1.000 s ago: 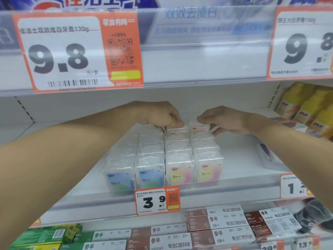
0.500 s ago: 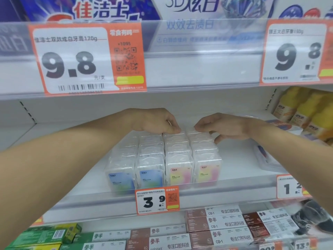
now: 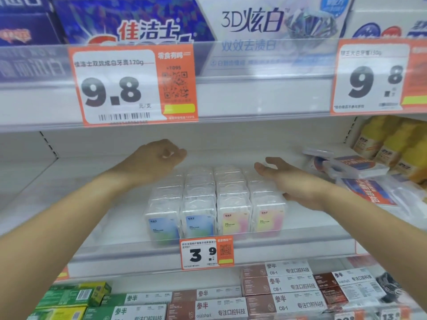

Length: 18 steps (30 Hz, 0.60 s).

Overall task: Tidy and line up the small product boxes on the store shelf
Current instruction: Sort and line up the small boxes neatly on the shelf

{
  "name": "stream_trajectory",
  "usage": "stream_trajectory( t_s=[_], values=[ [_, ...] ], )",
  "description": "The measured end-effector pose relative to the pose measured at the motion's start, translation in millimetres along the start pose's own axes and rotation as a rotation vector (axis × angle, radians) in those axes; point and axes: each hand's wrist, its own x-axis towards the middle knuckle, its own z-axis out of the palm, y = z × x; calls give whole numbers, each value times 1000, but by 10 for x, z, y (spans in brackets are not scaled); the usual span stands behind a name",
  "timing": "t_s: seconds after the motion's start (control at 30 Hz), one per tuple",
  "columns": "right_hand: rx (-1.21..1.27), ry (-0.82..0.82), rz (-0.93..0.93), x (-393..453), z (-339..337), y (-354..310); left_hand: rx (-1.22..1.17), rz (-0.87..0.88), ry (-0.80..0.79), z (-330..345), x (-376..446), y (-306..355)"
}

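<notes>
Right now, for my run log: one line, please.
left hand curled, off boxes | right hand open beside boxes | four rows

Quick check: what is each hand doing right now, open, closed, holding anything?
Left hand: loosely curled above the back of the boxes, holding nothing visible.
Right hand: open, palm beside the rightmost row, gripping nothing.

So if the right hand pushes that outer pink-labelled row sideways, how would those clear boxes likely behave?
The clear boxes look like stiff plastic, so they would probably slide rather than flex. Packed tight against the neighbouring rows, they seem unlikely to tip. The right hand lies open along their side.
</notes>
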Motion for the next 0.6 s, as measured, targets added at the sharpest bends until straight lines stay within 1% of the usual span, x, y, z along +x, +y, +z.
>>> stream_trajectory(
  t_s=[0.03, 0.1, 0.13, 0.2, 0.27, 0.6],
  values=[
    [3, 8, -1, -18, 40, 29, -32, -70, 14, 5, -92, -101],
    [-59, 54, -18, -33, 131, 68, -101, -195, -29, 67, -230, -211],
    [-85, 83, -28, -39, 172, 76, -143, -224, -51, 113, -272, -230],
    [-82, 112, -36, -52, 232, 78, -198, -222, -64, 200, -335, -215],
    [-54, 106, -38, -71, 257, 69, -206, -201, -46, 251, -368, -188],
    [-27, 5, -14, -163, 196, 16, -252, -186, -68, 299, -380, -174]
  ],
)
